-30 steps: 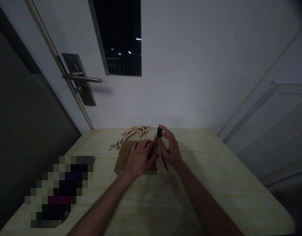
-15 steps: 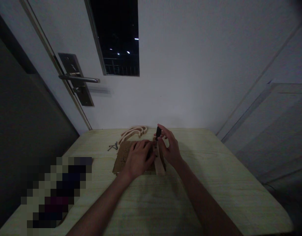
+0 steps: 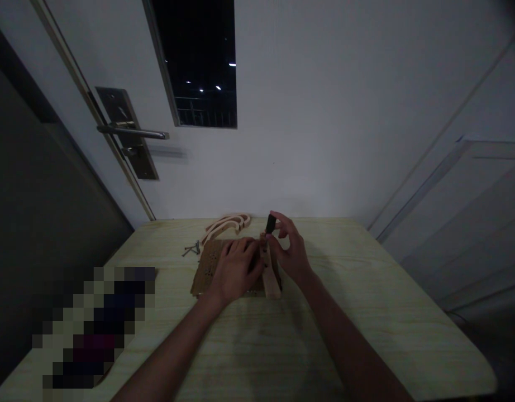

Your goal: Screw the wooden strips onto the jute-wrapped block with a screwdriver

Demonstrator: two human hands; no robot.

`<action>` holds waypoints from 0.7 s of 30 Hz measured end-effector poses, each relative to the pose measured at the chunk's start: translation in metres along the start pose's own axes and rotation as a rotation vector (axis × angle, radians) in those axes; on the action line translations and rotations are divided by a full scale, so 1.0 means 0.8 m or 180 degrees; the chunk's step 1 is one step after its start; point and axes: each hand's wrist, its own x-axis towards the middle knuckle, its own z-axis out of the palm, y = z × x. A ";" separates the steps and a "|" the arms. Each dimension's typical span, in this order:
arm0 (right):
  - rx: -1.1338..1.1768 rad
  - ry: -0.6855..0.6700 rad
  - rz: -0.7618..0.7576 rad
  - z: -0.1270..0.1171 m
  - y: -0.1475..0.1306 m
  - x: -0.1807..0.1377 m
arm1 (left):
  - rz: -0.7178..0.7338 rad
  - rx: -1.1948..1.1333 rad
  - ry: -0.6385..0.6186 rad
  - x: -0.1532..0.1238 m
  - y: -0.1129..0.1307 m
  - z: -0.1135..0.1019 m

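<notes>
On a piece of brown cardboard lies a pale wooden piece with dark holes along its top. My left hand bears down over the cardboard, its thumb and forefinger gripping the wooden piece's left side. A small black-handled screwdriver is pinched in the fingers of my right hand, tilted above the far end of the wood. Whether its tip touches a screw there is too dark and small to tell.
Curved wooden parts lie behind the cardboard, close to the white door. Several loose screws are to the left. A pixelated dark object rests on the table at front left. A door handle juts out above.
The screwdriver handle has tilted and risen slightly, and the right-hand fingers have shifted around it. My left hand and the wooden piece stay in place; the view has moved a little.
</notes>
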 end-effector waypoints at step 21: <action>-0.0082 0.0034 0.0151 0.002 -0.001 0.002 | -0.0022 0.0046 -0.0006 0.001 0.001 0.000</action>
